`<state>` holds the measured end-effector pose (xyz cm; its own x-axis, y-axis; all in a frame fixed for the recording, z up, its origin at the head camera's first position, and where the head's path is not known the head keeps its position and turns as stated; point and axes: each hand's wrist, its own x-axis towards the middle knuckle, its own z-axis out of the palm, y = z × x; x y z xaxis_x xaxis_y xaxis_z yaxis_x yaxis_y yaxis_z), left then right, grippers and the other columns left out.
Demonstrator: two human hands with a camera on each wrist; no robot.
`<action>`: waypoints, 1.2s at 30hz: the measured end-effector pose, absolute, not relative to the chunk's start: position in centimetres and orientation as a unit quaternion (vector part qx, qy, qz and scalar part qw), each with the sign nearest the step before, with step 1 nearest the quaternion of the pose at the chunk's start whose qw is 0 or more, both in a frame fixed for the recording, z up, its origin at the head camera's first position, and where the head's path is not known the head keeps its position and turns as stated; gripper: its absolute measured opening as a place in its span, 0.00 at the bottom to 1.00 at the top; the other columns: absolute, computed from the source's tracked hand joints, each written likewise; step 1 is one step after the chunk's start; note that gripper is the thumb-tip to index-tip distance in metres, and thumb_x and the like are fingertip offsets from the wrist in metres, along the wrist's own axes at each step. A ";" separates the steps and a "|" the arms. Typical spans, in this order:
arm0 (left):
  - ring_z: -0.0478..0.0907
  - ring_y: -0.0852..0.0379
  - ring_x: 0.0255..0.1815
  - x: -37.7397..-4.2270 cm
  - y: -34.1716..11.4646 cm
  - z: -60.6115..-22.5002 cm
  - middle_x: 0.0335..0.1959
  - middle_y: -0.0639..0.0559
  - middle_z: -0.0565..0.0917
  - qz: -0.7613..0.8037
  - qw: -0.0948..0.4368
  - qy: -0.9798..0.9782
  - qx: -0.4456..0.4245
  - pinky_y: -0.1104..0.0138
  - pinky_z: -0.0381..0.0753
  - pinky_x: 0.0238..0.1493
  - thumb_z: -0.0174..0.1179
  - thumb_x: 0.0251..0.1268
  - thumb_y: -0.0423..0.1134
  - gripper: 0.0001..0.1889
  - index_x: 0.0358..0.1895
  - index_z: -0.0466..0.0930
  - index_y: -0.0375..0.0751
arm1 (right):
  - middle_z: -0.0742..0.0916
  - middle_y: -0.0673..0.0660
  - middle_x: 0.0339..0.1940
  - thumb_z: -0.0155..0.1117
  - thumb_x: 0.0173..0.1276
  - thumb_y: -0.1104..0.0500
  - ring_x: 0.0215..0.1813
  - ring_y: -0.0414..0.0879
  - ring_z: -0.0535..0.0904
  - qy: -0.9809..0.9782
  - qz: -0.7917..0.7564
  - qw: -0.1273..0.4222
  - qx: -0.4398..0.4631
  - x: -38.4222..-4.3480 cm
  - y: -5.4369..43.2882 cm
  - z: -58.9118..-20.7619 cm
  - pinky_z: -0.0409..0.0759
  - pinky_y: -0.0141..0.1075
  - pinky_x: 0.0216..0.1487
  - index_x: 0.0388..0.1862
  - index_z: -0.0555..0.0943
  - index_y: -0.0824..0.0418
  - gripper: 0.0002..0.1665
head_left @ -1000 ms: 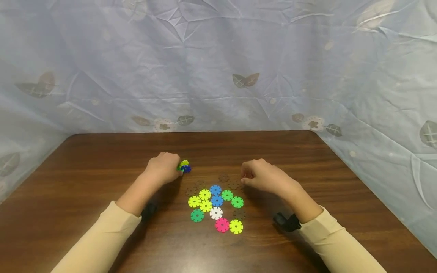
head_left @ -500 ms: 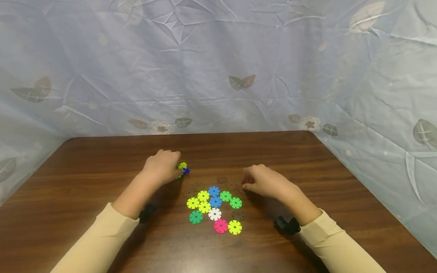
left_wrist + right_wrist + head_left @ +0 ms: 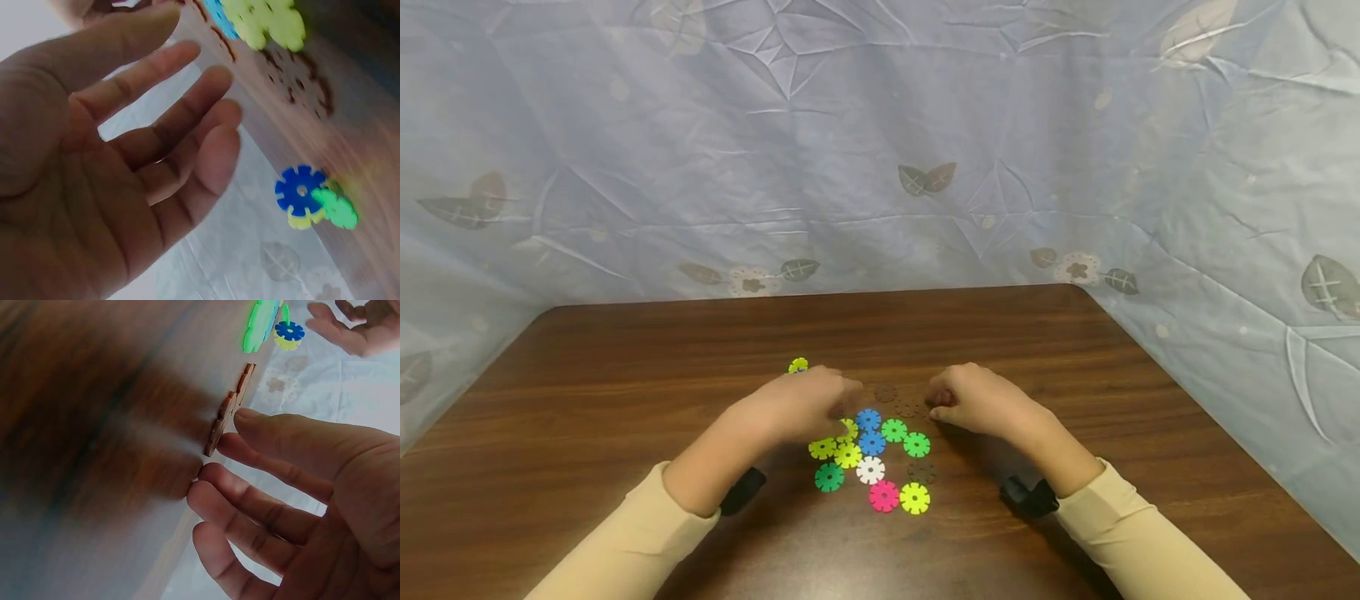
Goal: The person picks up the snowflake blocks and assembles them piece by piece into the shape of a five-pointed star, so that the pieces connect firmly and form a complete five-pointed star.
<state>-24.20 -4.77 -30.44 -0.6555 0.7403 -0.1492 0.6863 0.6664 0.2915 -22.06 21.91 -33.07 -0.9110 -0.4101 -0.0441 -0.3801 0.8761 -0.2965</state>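
My left hand (image 3: 793,407) hovers over the left side of a group of flat notched plastic discs, its fingers loosely bent with nothing between them. Behind it, a small joined piece of dark blue (image 3: 299,190), green (image 3: 338,210) and yellow (image 3: 797,364) discs stands on the table, mostly hidden in the head view. At the group's right edge, my right hand (image 3: 981,400) rests low with relaxed fingers. In the right wrist view its thumb and index fingertips lie right at the edge of brown discs (image 3: 224,414), not closed round them.
Yellow (image 3: 848,455), blue (image 3: 872,442), light green (image 3: 916,444), dark green (image 3: 829,477), white (image 3: 870,470) and pink (image 3: 883,496) discs lie flat on the brown wooden table (image 3: 647,367). Another brown disc (image 3: 921,472) blends into the wood. A leaf-patterned cloth (image 3: 850,125) hangs behind.
My left hand has let go of the joined discs and moved right, toward the loose ones. The joined piece stays at the back left. My right hand has barely moved.
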 end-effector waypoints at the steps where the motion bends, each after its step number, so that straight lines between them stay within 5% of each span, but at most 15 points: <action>1: 0.85 0.49 0.53 -24.1 -4.7 -30.5 0.51 0.47 0.89 0.104 0.138 0.899 0.404 0.58 0.86 0.53 0.70 0.69 0.34 0.22 0.64 0.81 0.37 | 0.82 0.48 0.27 0.72 0.71 0.61 0.30 0.39 0.72 0.968 -0.139 0.053 -0.204 -22.0 21.9 -33.0 0.71 0.33 0.34 0.41 0.88 0.58 0.03; 5: 0.83 0.44 0.63 -23.7 -4.2 -30.9 0.58 0.45 0.88 0.092 0.155 0.898 0.402 0.52 0.85 0.61 0.69 0.68 0.31 0.26 0.69 0.78 0.38 | 0.84 0.48 0.29 0.74 0.70 0.61 0.31 0.40 0.73 0.971 -0.125 0.052 -0.198 -22.0 21.8 -32.9 0.73 0.34 0.35 0.43 0.89 0.59 0.05; 11: 0.81 0.43 0.65 -23.8 -3.9 -31.5 0.59 0.42 0.86 0.077 0.156 0.913 0.368 0.52 0.85 0.59 0.66 0.65 0.26 0.27 0.69 0.78 0.37 | 0.86 0.50 0.34 0.75 0.68 0.60 0.35 0.41 0.77 0.974 -0.112 0.055 -0.188 -21.9 21.6 -32.8 0.79 0.37 0.38 0.44 0.89 0.59 0.07; 21: 0.83 0.49 0.49 -24.7 -3.8 -32.3 0.47 0.44 0.86 0.086 0.141 0.916 0.366 0.55 0.85 0.53 0.69 0.67 0.31 0.12 0.51 0.81 0.34 | 0.87 0.51 0.36 0.75 0.69 0.61 0.37 0.41 0.78 0.968 -0.128 0.075 -0.201 -21.9 22.1 -32.7 0.81 0.38 0.41 0.43 0.87 0.60 0.06; 30: 0.85 0.49 0.52 -25.1 -4.0 -32.5 0.54 0.43 0.86 0.138 0.157 0.915 0.346 0.57 0.85 0.50 0.66 0.71 0.30 0.15 0.56 0.74 0.36 | 0.89 0.54 0.43 0.77 0.68 0.57 0.44 0.45 0.83 0.969 -0.123 0.085 -0.199 -21.8 22.1 -32.7 0.85 0.44 0.49 0.46 0.84 0.60 0.13; 36: 0.78 0.58 0.32 -25.7 -4.3 -32.7 0.37 0.47 0.85 0.211 0.084 0.896 0.382 0.67 0.78 0.36 0.63 0.73 0.28 0.05 0.47 0.78 0.36 | 0.86 0.51 0.36 0.76 0.67 0.59 0.37 0.43 0.79 0.968 -0.141 0.076 -0.194 -21.9 22.2 -32.7 0.80 0.39 0.40 0.41 0.81 0.57 0.11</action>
